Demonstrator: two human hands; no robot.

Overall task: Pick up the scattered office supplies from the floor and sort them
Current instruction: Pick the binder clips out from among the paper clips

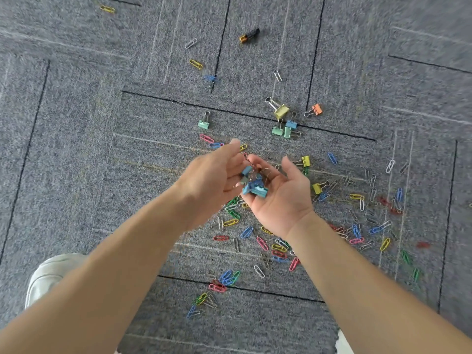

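My right hand (281,198) is held palm up above the carpet, cupping several blue binder clips (254,183) that lie on its fingers. My left hand (212,180) hovers right beside it, fingers stretched out and touching the clips. Many coloured paper clips (231,222) lie scattered on the grey carpet below and to the right of my hands. More binder clips sit farther away: a green binder clip (203,123), a cluster of yellow, blue and green binder clips (283,122), an orange binder clip (316,109), and yellow binder clips (305,160) near my right hand.
A black and gold binder clip (250,35) lies at the far top. Stray paper clips (196,63) dot the far carpet. A light-coloured shoe (48,275) shows at the lower left. The carpet (76,149) has dark seam lines.
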